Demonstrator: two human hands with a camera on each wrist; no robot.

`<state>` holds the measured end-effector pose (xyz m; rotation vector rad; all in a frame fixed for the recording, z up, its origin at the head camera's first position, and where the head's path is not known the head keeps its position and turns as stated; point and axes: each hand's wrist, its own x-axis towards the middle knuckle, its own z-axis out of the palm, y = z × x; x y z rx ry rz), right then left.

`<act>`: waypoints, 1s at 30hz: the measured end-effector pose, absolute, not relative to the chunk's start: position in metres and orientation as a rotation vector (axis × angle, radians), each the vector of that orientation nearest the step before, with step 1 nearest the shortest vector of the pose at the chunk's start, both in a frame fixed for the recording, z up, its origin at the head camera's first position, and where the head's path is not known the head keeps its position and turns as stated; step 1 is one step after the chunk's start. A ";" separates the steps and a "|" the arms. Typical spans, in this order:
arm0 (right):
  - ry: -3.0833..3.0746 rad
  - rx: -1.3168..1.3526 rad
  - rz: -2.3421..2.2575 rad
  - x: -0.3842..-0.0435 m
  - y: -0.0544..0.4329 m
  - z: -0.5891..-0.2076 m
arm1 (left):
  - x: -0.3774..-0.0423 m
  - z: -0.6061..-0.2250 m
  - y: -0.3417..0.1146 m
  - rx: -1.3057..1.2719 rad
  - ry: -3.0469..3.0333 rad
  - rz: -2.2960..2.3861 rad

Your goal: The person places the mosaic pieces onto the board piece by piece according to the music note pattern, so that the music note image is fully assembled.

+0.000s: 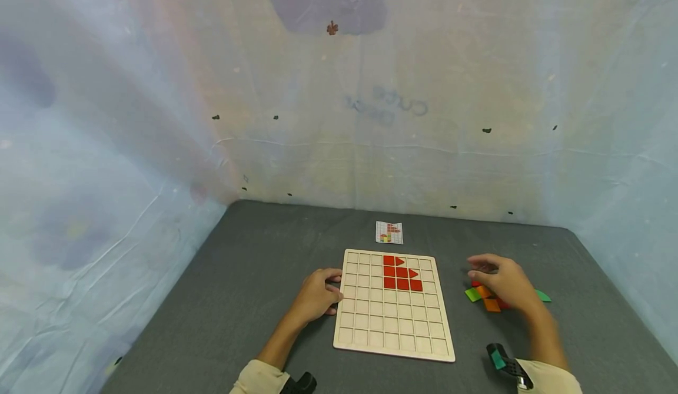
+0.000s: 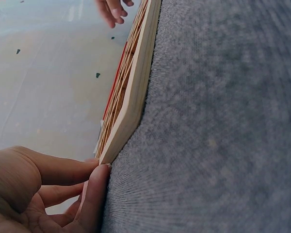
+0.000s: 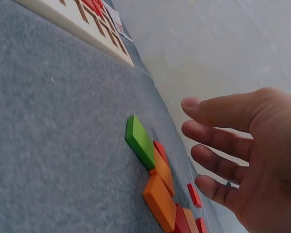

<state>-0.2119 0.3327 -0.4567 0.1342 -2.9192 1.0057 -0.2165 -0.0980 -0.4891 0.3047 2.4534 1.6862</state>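
Note:
A light wooden grid board point(image 1: 392, 326) lies on the dark table. Red square and triangular tiles point(image 1: 403, 284) fill some cells of its upper part. My left hand point(image 1: 315, 295) is at the board's left side, and in the left wrist view its thumb and finger point(image 2: 70, 172) pinch the wooden edge point(image 2: 131, 104). Over a loose pile at the right hovers my right hand point(image 1: 503, 279), fingers loosely bent and nothing between them. Below it are a green tile point(image 3: 139, 143), an orange tile point(image 3: 160, 203) and red ones, partly hidden by the hand in the head view.
Beyond the board's far edge lies a small printed card point(image 1: 389, 232) with a coloured grid pattern. Another green piece point(image 1: 542, 295) shows to the right of my right wrist. A pale patterned sheet point(image 1: 349, 170) hangs behind the grey table point(image 1: 254, 252).

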 end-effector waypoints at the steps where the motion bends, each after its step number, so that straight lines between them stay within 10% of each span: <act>1: -2.917 0.121 1.000 -0.212 0.334 -0.458 | -0.216 -0.489 -0.098 0.306 2.454 1.686; 30: -3.002 0.028 0.933 -0.217 0.337 -0.466 | -0.215 -0.489 -0.097 0.304 2.466 1.687</act>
